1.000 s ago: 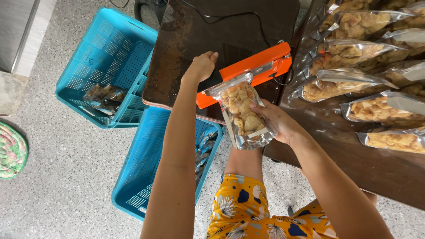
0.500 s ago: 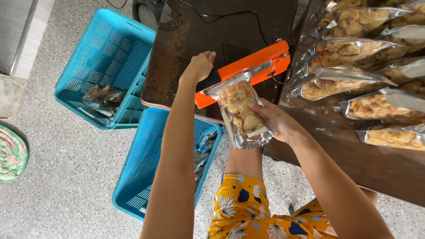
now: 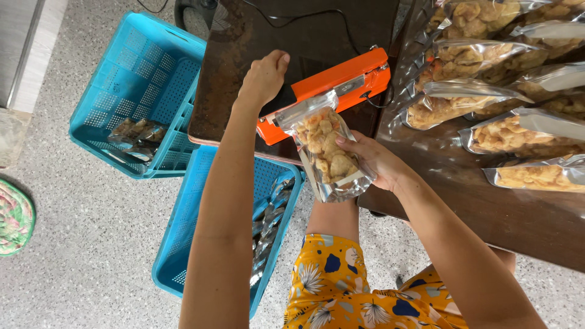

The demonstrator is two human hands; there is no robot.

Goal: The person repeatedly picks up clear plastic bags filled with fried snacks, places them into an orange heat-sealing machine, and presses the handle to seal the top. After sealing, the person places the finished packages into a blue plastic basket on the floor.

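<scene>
1. Left hand [image 3: 263, 78] presses down, clenched on the orange sealer [image 3: 332, 91].
2. Right hand [image 3: 373, 159] grasps the bag [image 3: 326, 146], its mouth in the sealer.
3. Sealed packs lie in the near crate [image 3: 183, 244]; open bags [image 3: 518, 131] wait right.

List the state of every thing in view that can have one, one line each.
Orange heat sealer: arm pressed down by the left hand, bag top under it.
Clear foil-backed bag of pale fried snacks: filled, gripped by the right hand.
Snack bags on the dark table: filled, lying flat.
Near blue plastic crate: partly filled with packets.
Far blue plastic crate: few packets inside.
</scene>
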